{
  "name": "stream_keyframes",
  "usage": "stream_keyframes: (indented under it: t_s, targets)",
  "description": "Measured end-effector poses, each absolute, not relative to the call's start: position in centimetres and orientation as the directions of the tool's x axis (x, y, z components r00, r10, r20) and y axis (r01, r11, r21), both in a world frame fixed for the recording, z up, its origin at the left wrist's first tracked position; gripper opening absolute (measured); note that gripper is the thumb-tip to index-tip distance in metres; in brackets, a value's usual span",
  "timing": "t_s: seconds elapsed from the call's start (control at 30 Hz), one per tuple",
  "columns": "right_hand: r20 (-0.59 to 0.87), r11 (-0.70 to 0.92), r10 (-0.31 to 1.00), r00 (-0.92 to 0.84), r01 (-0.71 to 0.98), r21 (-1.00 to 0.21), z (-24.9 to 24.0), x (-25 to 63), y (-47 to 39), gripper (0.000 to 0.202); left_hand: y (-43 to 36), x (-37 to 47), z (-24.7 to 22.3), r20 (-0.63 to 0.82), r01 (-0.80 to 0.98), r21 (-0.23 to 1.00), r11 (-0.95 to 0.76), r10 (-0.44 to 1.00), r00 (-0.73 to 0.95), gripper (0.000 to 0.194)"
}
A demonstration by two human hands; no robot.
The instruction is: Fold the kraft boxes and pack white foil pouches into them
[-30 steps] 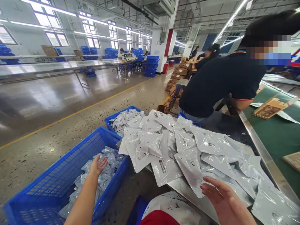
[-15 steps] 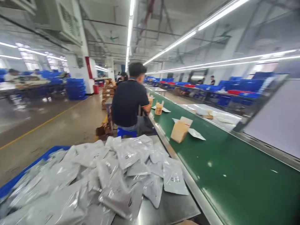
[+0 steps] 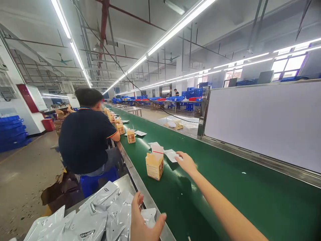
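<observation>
My right hand [image 3: 187, 162] reaches over the green conveyor belt [image 3: 208, 187], its fingers closed on the near edge of a flat white pouch [image 3: 171, 155]. A dark shadow lies on the belt just under the pouch. Directly left of it stands an open-topped yellow-and-brown carton [image 3: 154, 166], its white flap raised. My left hand [image 3: 145, 221] is open, thumb and fingers apart, with nothing in it. It hovers at the metal edge of the belt, in front of a heap of shiny silver-white pouches [image 3: 94, 214].
A co-worker in a dark shirt [image 3: 86, 137] sits ahead on the left, beside the belt. Farther along stand more cartons [image 3: 131, 136] and a white packet [image 3: 140, 133]. A white panel [image 3: 263, 127] borders the belt's far side. A brown box [image 3: 59, 190] sits on the floor.
The view has swung right, so the co-worker and the pouch heap sit farther left. Both my hands have come into view, the right one on the pouch beside the carton.
</observation>
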State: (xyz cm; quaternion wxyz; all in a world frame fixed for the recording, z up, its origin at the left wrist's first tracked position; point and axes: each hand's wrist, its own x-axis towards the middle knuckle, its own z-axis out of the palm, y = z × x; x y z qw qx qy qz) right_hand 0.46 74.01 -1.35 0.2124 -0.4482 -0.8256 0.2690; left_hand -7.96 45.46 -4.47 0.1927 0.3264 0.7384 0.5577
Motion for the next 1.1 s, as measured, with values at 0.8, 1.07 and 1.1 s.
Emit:
stream_keyframes:
  t_s: [0.8,1.07,1.1]
  targets:
    - [0.896,0.931,0.296,-0.332,0.311,-0.192,5.1,17.9,60.8,0.03,52.6,0.0,-3.7,0.217,0.319,0.948,0.001,0.733,-0.645,0.066]
    - [0.446,0.945,0.104,-0.889,0.228,0.233,1.7,18.1,55.0,0.028,48.3,4.3,-7.5,0.653,0.767,0.588,-0.259,0.711,-0.26,0.073]
    - [0.356,0.976,0.15,-0.923,0.194,0.094,1.8,18.2,54.7,0.037,48.0,4.5,-7.9,0.666,0.784,0.557,-0.273,0.711,-0.225,0.075]
